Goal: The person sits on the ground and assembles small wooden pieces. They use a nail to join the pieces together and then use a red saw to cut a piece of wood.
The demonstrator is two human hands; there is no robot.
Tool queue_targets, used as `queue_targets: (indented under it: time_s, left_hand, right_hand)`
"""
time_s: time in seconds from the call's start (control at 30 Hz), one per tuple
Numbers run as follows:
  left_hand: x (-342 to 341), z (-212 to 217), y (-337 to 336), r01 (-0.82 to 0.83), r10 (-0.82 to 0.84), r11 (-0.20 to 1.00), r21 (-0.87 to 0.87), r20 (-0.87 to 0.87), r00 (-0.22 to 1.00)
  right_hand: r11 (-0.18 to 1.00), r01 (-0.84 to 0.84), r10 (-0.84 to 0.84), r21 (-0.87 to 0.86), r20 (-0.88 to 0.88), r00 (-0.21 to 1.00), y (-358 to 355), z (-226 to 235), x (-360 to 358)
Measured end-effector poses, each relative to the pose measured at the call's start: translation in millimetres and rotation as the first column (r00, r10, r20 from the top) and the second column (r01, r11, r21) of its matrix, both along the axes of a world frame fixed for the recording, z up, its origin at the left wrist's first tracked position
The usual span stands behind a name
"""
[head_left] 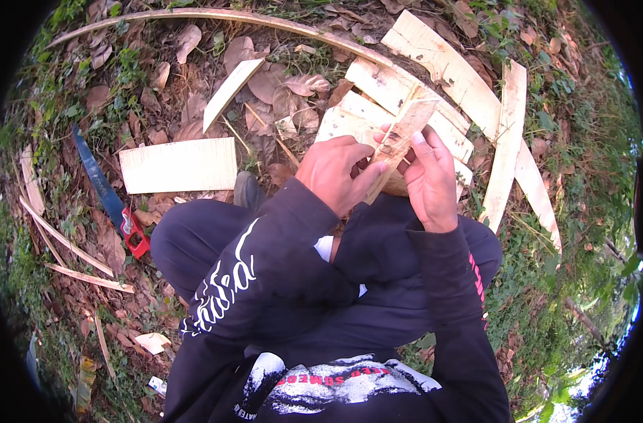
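Observation:
In front of my crossed legs, my left hand (344,171) and my right hand (433,176) hold a short, narrow wooden strip (404,132) with dark knots. The strip is tilted, its far end pointing away and to the right. My left thumb presses on its near part, with the other fingers curled round its left edge. The fingers of my right hand close on its right side, with the thumb pointing up. Beneath and beyond the strip lie several pale planks (349,121) side by side, partly hidden by my hands.
A handsaw (101,183) with blue blade and red handle lies at the left. Near it are a rectangular board (179,166) and a smaller slanted piece (230,92). Long planks (444,67) cross at the right. A long thin lath (223,14) curves across the far side over dry leaves.

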State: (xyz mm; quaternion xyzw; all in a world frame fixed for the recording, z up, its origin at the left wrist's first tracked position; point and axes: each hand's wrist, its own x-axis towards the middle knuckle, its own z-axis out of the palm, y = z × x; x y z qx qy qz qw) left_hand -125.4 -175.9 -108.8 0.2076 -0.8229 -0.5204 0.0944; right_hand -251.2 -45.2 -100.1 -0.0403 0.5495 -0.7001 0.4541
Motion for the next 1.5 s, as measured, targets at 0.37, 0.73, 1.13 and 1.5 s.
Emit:
queue_targets:
  time_s: [0.37,0.73,1.13,1.5]
  left_hand:
    - [-4.0,16.1,1.0,-0.027,-0.118,0.701,0.713,0.154,0.981]
    - [-2.4,10.8,11.2,-0.078,0.083,0.952,0.296,-0.004,0.997]
    - [-8.0,4.8,16.9,-0.081,0.113,0.969,0.234,-0.126,0.986]
    - [-1.9,14.0,-11.7,-0.238,0.259,0.937,0.254,-0.05,0.965]
  right_hand:
    - [0.876,0.149,-0.029,-0.459,0.258,0.966,-0.7,-4.7,1.2]
    - [0.952,0.116,-0.104,-0.282,0.056,0.993,-0.1,4.9,-1.3]
    - [0.972,0.18,-0.177,-0.154,0.033,0.984,0.1,17.9,-1.5]
    - [0.972,-0.014,0.126,0.234,-0.474,0.871,3.5,25.8,-5.7]
